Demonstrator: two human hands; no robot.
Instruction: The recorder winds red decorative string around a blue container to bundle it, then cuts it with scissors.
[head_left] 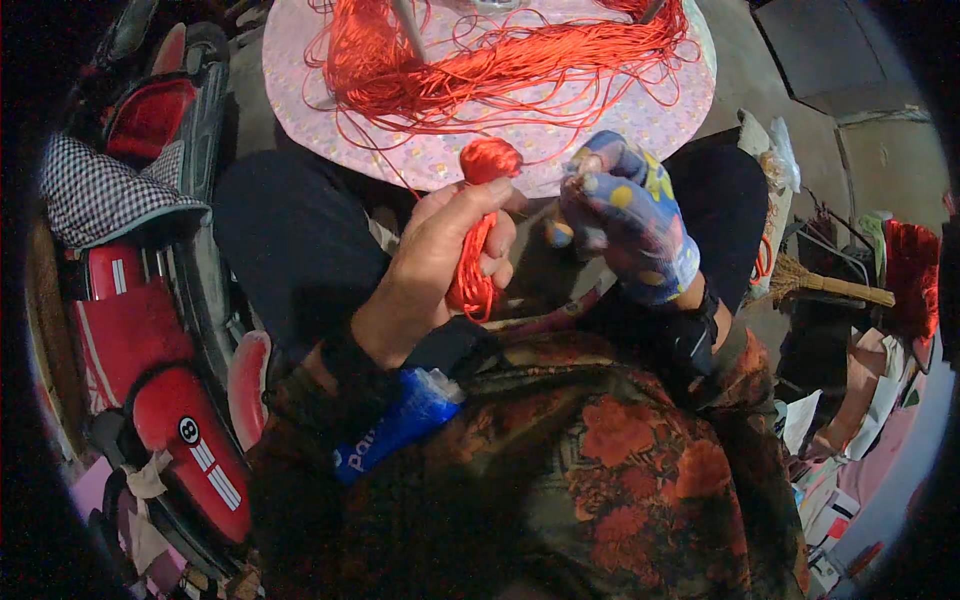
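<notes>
Beyond my grip, one round pink table (pixel 290 75) bears one heap of red cord (pixel 490 85); grey floor (pixel 752 85) surrounds it. One broom (pixel 830 285) is to the right, one checked cloth (pixel 110 195) to the left. My left hand (pixel 430 260) closes around one red bundle (pixel 474 285); just beside it, my gloved right hand (pixel 630 215) bunches its fingers, on what I cannot tell.

This looks like a cluttered room of a home, perhaps a storeroom or garage; which, I cannot tell. A flowered pink cover dresses the round tabletop (pixel 300 70) at the far side. On the left stands what seems a red scooter (pixel 165 410), with checked cloth (pixel 110 190) over it. A broom (pixel 840 285) and loose papers (pixel 872 390) crowd the right.
</notes>
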